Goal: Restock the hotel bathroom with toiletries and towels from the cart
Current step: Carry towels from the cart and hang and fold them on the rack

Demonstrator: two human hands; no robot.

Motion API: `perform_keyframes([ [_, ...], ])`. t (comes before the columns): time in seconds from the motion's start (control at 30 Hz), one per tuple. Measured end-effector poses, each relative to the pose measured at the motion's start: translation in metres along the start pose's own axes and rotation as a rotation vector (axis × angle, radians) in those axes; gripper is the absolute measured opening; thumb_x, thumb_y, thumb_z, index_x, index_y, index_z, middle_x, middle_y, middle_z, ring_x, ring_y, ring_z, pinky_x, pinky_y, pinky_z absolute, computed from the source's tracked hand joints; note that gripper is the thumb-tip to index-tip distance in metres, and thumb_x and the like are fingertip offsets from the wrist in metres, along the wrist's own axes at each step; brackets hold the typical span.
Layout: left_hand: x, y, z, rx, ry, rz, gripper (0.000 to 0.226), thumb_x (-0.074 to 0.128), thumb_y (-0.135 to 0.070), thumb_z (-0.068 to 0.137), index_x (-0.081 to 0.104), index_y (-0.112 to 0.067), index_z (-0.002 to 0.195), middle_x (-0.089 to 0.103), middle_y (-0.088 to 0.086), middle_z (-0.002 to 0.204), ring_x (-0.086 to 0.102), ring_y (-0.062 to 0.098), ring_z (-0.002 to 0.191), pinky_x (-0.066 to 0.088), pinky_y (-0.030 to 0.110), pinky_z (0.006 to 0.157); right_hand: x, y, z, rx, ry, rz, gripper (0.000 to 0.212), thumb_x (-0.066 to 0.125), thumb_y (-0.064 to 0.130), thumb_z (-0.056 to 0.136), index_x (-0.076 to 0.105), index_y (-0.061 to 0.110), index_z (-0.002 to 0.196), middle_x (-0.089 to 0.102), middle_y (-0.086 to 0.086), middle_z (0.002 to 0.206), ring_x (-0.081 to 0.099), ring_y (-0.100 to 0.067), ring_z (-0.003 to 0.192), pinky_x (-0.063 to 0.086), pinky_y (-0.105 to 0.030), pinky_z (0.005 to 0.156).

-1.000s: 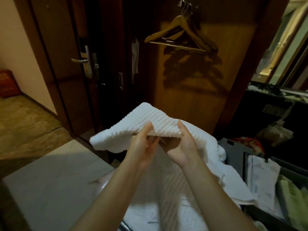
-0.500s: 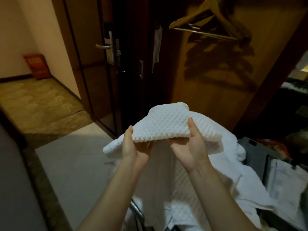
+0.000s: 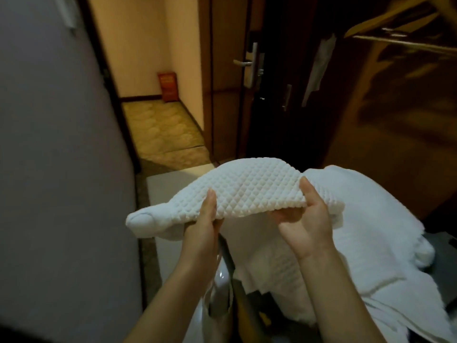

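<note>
Just short of the dark wooden door [image 3: 230,107], on your side of it, you hold a white waffle towel [image 3: 247,189] raised in the air. It arches up in the middle, and one end droops to the left. Your left hand [image 3: 202,233] pinches its near edge, thumb on top and fingers curled underneath. Your right hand [image 3: 306,226] grips the same edge further right, thumb over the weave and fingers tucked below.

By my reading you are early in the job. One towel is lifted clear of the heap of white linen [image 3: 371,231], which lies below and right of the door on the cart [image 3: 228,262]; only a bit of the cart's dark frame shows. No bathroom is in view, so nothing counts as restocked. The carry, the placing and all the toiletries look to be ahead of you.

Left of the door a carpeted passage [image 3: 160,129] runs back to a small red box [image 3: 168,86] against the wall. Between you and the door lies pale tiled floor [image 3: 173,184], and further left a broad grey wall [image 3: 49,169] crowds in. Right of the door, high up, hangs a blurred wooden hanger [image 3: 385,23]. The cart sits between you and the door, so you will likely have to step round it.
</note>
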State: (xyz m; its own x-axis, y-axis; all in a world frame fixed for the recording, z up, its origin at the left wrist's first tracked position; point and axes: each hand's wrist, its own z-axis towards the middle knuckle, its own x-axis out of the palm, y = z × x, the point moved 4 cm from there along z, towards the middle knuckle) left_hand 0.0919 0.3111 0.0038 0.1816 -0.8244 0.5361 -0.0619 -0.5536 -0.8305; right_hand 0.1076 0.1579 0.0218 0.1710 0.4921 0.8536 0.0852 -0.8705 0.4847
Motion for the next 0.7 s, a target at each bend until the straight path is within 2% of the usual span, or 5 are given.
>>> perform_keyframes([
  [0.2,-0.031,-0.006,-0.078,0.043,-0.218,0.004,0.012,0.057,-0.03,0.088,0.052,-0.034,0.099,0.067,-0.014,0.098,0.063,0.005,0.1,0.048,0.028,0.095,-0.004,-0.035,-0.042,0.214,0.109,-0.019,0.044,0.054,0.027,0.085,0.049,0.013,0.127,0.062,-0.016,0.118,0.062,-0.032,0.103,0.058,-0.045,0.069],
  [0.3,-0.058,-0.007,-0.116,0.052,-0.355,-0.032,0.014,0.06,-0.029,0.087,0.053,-0.031,0.099,0.066,-0.009,0.102,0.064,0.009,0.099,0.045,0.036,0.102,-0.004,-0.064,-0.065,0.326,0.156,-0.004,0.064,0.071,0.024,0.057,0.054,0.012,0.117,0.065,-0.018,0.118,0.062,-0.035,0.107,0.057,-0.049,0.072],
  [0.43,-0.1,-0.012,-0.173,0.055,-0.574,-0.073,0.039,0.061,-0.03,0.086,0.043,-0.03,0.12,0.063,-0.01,0.096,0.063,0.009,0.093,0.044,0.037,0.103,-0.005,-0.11,-0.102,0.516,0.213,-0.097,0.044,0.066,0.026,0.066,0.056,0.015,0.107,0.071,-0.017,0.105,0.066,-0.035,0.101,0.054,-0.049,0.077],
  [0.6,-0.167,-0.013,-0.237,0.074,-0.809,-0.094,0.067,0.059,-0.034,0.087,0.024,-0.024,0.144,0.055,-0.007,0.109,0.054,0.009,0.092,0.038,0.033,0.1,-0.007,-0.183,-0.151,0.778,0.219,-0.08,0.102,0.094,0.015,0.031,0.049,0.018,0.123,0.059,-0.023,0.125,0.058,-0.042,0.113,0.05,-0.052,0.091],
  [0.7,-0.21,-0.02,-0.273,0.116,-0.853,-0.197,0.071,0.061,-0.027,0.085,0.023,-0.022,0.145,0.054,0.002,0.12,0.057,0.017,0.101,0.044,0.038,0.098,-0.003,-0.222,-0.189,0.867,0.103,-0.188,0.093,0.091,0.013,0.041,0.048,0.018,0.123,0.054,-0.023,0.126,0.053,-0.039,0.115,0.045,-0.05,0.096],
])
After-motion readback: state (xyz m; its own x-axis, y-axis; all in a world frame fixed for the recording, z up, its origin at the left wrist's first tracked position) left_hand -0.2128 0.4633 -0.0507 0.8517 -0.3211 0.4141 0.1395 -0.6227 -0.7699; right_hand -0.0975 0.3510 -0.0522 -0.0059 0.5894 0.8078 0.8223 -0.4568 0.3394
